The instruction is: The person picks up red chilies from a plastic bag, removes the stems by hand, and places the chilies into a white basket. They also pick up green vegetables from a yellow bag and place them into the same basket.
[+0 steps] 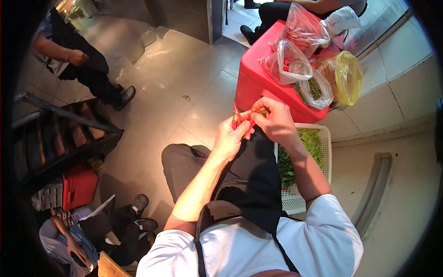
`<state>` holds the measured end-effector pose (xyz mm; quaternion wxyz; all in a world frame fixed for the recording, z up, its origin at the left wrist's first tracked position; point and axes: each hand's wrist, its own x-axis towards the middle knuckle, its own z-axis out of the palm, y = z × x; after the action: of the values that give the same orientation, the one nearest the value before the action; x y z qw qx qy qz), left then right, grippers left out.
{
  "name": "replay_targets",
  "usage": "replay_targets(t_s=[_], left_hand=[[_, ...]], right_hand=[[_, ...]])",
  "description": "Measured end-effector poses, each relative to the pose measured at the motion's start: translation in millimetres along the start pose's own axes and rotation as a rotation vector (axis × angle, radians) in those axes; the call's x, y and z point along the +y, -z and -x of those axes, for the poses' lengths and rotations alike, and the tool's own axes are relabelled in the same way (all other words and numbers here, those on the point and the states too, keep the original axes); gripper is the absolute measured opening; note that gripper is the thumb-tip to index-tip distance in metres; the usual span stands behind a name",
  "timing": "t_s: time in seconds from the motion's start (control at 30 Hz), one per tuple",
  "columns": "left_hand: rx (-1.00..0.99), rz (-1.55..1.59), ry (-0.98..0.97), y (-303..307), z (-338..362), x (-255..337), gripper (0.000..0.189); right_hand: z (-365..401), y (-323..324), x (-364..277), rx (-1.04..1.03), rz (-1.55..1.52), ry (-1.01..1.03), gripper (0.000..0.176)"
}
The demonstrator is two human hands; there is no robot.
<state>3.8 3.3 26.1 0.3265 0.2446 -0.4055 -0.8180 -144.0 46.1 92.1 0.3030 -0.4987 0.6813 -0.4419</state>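
Note:
Several red chili peppers (236, 123) with green stems lie in my left hand (226, 142), its fingers and thumb closed around them above my lap. My right hand (278, 123) meets it from the right, thumb and fingertips pinched together at the stem end of a chili. How much of that chili sits between the fingertips is partly hidden. Just beyond my hands stands a red box (258, 60). On its lid rest clear plastic bags, one with red chilies (287, 65) and another with green pieces (314, 87).
A white basket (326, 150) of leafy greens (310, 142) stands by my right forearm. A yellow bag (349, 78) hangs at the red box's right side. At left are a standing person (85, 69), a dark metal rack (69, 134) and a seated person (64, 244).

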Motion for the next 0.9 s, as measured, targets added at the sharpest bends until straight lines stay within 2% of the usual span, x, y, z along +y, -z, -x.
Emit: replay_targets(t_s=[0.1,0.2,0.23,0.33,0.4,0.53,0.67,0.8,0.9], left_hand=[[0.013,0.048,0.024,1,-2,1,0.035],[0.097,0.291,0.017,-2,-3,1,0.037],[0.134,0.397,0.005,-3,-5,1,0.038],[0.144,0.515,-0.07,-3,-9,1,0.039],[0.177,0.522,-0.136,-9,-12,1,0.035],[0.214,0.513,-0.194,-13,-13,-8,0.033],[0.199,0.542,-0.133,-6,-9,-4,0.032],[0.17,0.464,-0.131,6,-9,-9,0.031],[0.196,0.325,-0.144,9,-9,-12,0.032]], right_hand=[[-2,4,-12,0.076,0.015,0.08,0.007],[2,3,-29,0.412,0.126,0.438,0.006],[2,2,-26,0.497,0.28,0.581,0.01],[11,-19,-4,0.526,0.466,0.7,0.013],[18,-36,5,0.478,0.456,0.753,0.019],[23,-53,14,0.489,0.424,0.679,0.021],[28,-58,14,0.39,0.5,0.656,0.021],[28,-59,29,0.351,0.415,0.795,0.019],[29,-51,22,0.2,0.241,0.761,0.021]])
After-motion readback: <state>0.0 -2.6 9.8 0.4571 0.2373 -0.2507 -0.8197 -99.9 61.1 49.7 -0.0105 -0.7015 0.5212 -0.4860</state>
